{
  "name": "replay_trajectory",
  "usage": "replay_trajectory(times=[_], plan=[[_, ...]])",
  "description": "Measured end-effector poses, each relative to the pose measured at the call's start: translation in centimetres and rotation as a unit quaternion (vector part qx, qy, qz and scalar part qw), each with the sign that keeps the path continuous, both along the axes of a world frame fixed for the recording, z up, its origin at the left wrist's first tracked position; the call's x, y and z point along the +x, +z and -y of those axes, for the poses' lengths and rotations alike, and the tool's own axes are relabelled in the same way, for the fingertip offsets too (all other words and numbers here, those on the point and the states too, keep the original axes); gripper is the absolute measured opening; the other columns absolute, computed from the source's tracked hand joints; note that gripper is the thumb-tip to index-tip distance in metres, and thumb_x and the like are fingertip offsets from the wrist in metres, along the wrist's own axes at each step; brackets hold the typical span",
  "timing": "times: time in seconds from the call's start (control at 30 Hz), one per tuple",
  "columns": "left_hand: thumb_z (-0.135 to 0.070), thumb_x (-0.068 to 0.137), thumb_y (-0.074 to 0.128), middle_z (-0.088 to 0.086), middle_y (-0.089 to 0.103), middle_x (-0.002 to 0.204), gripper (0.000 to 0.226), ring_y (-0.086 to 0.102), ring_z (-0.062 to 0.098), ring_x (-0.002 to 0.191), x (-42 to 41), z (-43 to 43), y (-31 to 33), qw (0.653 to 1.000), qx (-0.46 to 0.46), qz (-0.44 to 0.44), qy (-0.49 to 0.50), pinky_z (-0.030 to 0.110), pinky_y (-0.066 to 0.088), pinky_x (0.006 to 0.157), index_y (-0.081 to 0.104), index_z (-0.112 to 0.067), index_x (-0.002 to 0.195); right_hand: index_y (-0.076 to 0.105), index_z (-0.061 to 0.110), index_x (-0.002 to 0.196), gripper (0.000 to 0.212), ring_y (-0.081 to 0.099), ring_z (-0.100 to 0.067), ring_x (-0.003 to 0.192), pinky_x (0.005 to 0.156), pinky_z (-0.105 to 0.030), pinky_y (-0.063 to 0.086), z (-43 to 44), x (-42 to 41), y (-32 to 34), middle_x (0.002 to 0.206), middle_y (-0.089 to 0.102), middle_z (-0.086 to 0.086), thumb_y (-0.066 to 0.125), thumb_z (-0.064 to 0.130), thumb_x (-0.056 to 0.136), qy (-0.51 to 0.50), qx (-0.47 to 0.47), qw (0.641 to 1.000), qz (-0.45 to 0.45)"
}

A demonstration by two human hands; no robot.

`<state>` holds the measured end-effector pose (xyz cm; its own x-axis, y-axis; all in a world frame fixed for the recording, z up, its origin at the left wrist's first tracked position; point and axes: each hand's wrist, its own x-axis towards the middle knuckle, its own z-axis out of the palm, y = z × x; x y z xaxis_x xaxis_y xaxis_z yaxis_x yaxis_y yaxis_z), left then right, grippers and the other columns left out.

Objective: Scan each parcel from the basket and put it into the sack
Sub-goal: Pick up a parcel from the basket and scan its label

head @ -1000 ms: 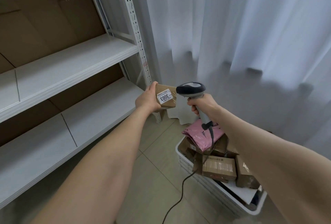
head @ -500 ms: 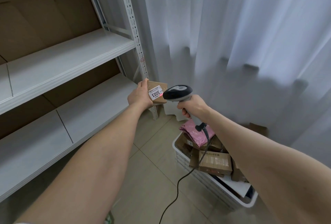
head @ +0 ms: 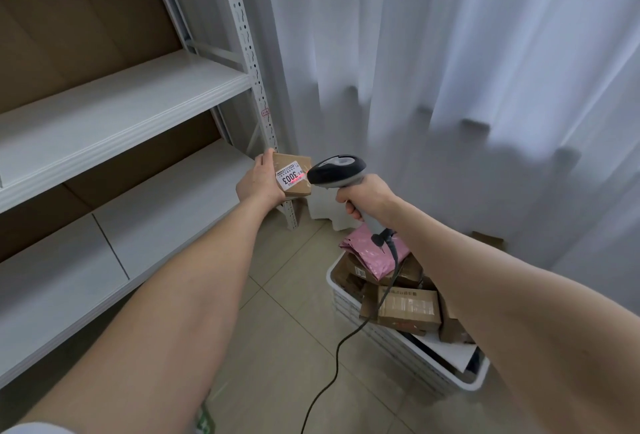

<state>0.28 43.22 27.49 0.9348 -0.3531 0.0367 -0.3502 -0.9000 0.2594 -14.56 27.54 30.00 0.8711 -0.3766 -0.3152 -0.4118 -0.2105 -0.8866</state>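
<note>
left hand (head: 260, 181) is gripping small cardboard box (head: 293, 177) by its edges, looking light and stiff; right hand (head: 367, 195) is clutching barcode scanner (head: 336, 170), red beam hitting label (head: 290, 178).

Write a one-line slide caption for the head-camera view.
Left hand holds a cardboard parcel; right hand aims a corded scanner at its label, a basket of parcels below.

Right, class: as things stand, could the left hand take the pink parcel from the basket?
Probably not yet. The left hand grips the small box being scanned. The pink parcel lies on top of the basket, though the scanner cable hangs over it.
</note>
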Motion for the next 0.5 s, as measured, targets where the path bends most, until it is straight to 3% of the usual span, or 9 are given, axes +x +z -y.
replay_trajectory(times=[0.5], plan=[[-0.032, 0.068, 0.083, 0.005, 0.04, 0.138, 0.098, 0.055, 0.024, 0.106, 1.1, -0.7, -0.3, 1.0, -0.003, 0.002, 0.015, 0.036, 0.054, 0.073, 0.019, -0.026, 0.142, 0.064, -0.002, 0.102, 0.017, 0.048, -0.01, 0.047, 0.046, -0.018, 0.043, -0.8, 0.3, 1.2, 0.062, 0.055, -0.004, 0.061, 0.008, 0.088, 0.01, -0.008, 1.0, -0.009]])
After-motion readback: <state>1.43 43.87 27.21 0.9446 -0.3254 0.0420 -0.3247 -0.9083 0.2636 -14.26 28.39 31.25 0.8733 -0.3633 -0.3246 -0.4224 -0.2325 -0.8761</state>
